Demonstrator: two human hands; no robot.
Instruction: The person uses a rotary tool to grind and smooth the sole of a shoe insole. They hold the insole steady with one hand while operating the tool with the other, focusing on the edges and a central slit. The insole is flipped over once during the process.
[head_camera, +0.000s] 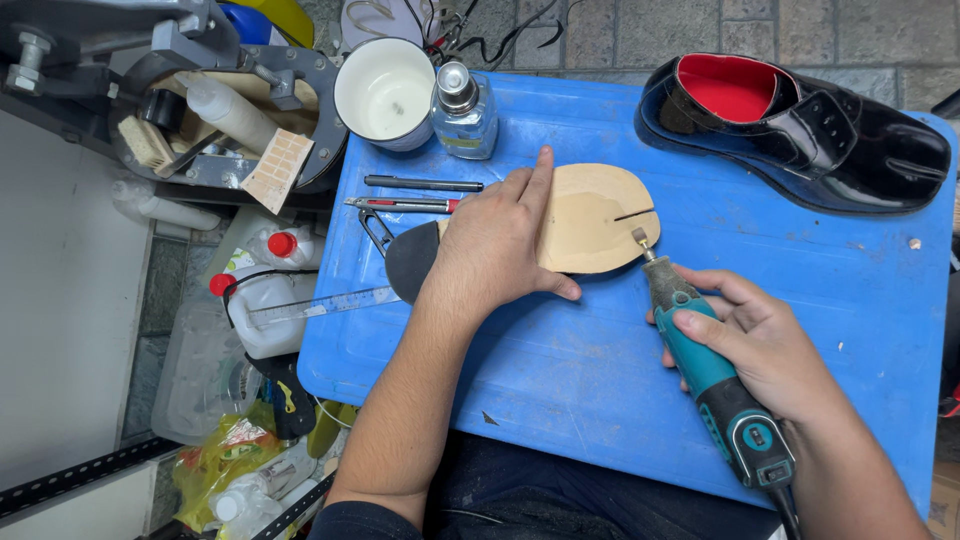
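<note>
Left hand (497, 248): flat, fingers spread, pressing tan shoe sole (590, 215) onto blue table (560, 370); right hand (752, 345): clenched around teal rotary tool (712, 377), bit at sole edge

The left hand (505, 250) covered the middle of the tan sole (590, 215). The rotary tool (705, 365) had its cord cut off at the bottom edge, and its tiny bit was too small to make out.
</note>
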